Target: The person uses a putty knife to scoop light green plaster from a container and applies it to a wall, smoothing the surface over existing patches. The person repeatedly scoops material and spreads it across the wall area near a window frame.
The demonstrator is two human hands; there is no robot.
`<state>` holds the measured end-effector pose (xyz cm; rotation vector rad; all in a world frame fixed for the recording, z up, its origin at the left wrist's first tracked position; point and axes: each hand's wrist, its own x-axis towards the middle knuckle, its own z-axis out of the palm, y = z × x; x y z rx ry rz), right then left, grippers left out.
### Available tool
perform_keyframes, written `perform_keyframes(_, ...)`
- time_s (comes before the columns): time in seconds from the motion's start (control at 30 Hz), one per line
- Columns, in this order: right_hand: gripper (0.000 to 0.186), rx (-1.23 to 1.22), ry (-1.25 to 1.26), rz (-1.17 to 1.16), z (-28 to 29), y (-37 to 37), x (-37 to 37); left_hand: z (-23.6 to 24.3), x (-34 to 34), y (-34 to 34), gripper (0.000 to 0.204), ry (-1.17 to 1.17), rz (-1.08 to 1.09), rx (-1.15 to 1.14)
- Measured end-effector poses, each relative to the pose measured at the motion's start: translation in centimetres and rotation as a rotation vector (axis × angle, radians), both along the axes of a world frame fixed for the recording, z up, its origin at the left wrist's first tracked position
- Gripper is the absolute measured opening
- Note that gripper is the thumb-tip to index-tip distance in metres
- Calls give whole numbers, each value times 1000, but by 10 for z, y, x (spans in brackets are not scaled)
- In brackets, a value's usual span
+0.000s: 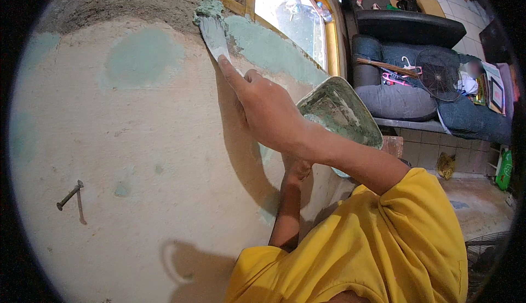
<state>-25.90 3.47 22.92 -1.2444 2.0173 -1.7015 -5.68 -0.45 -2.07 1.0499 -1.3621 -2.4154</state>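
Observation:
My right hand (271, 108) grips a putty knife (215, 37), index finger stretched along it. A lump of pale green putty (209, 6) sits on the blade's end, against the wall near the rough grey band beneath the window frame. My left hand (298, 167), mostly hidden behind my right forearm, is closed at the underside of a rectangular tub (359, 103). Green putty smears the tub's inside. The cream wall (153, 133) bears a round green patch (143, 56), and a fresh green strip (274, 45) runs along the window frame.
A bent nail (70, 195) sticks out of the wall at lower left. The wooden-framed window (290, 13) is at the top. Off to the right, a dark sofa (397, 103) carries a black fan (438, 73), hangers and other items.

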Motion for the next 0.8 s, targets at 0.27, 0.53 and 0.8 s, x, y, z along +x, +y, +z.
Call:
perform_keyframes(0.27,70,67,-13,78,3,10,15,27,-28,0,82,52,35,-50)
perform_keyframes(0.53,47,-112,49,-162,-7,73,-36,140,-144,8,83,287,94,-230)
perform_keyframes(0.8,50,-247,-51,-163,-24,11,-6,138,-98,23,85,220,16,-317)
